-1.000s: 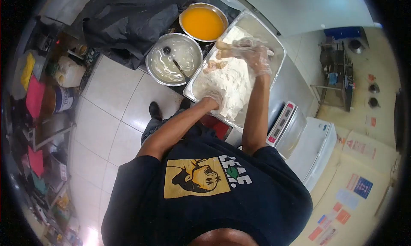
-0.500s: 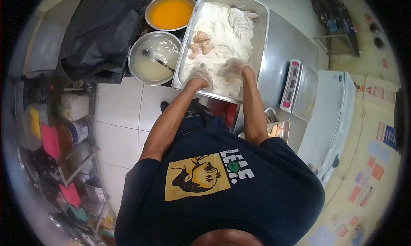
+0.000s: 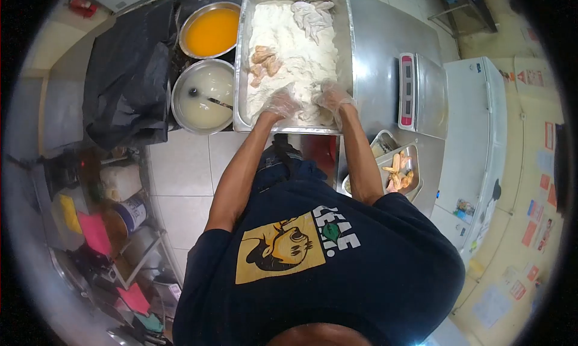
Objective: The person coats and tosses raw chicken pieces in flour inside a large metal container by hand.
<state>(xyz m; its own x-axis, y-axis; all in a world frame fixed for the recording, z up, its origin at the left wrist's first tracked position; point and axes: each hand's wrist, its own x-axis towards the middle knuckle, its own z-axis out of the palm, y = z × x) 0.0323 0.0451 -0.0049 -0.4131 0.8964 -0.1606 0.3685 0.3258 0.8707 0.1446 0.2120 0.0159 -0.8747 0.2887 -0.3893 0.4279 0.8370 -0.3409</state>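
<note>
My left hand and my right hand, both in clear plastic gloves, are down in the white flour at the near end of a deep metal tray. Their fingers curl inward and are partly hidden by flour. Between them lies a flour-covered lump; whether either hand grips a piece inside it is hidden. Beyond my left hand, orange-tan pieces of raw chicken lie uncoated on the flour. At the far right of the tray is a flour-coated piece.
Left of the tray stand a bowl of orange liquid and a bowl of cloudy liquid with a dark-handled utensil. To the right are a digital scale and a small tray of chicken pieces. Black plastic sheeting covers the far-left surface.
The view has turned and shifted, so the tray sits straighter and further left. My right hand has moved toward the tray's right wall; both hands stay in the flour.
</note>
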